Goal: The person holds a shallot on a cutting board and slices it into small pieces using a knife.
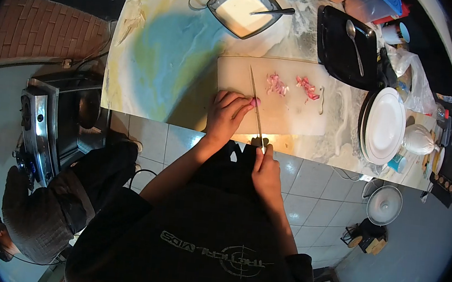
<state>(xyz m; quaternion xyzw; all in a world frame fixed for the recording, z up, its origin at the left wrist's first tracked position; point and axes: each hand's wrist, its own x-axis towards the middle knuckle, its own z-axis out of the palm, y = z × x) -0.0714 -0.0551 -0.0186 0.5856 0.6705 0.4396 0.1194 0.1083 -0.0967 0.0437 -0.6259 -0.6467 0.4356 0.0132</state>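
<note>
Head view: your left hand is partly closed, fingertips bent over a small purple-pink piece, apparently shallot or onion, which it presses against the pale rectangular cutting board. Your right hand is closed around the handle of a long, thin-bladed knife. The blade lies across the board's left part, its tip pointing away from you, immediately beside the held piece. Whether it touches a fingertip or has entered the piece, you cannot tell from this angle.

Two small heaps of pink-and-white cut pieces, one nearer the blade and one farther right, lie apart on the board. Above the board on the marbled tabletop stands a black, square-rimmed bowl of creamy mixture.

Handling, as judged: the purple piece is light, firm and moist, with layers liable to slip or separate; grip it by its sides, fingertips tucked behind the knuckles. The knife appears light and rather flexible; hold it by the handle only, clear of the edge.
</note>
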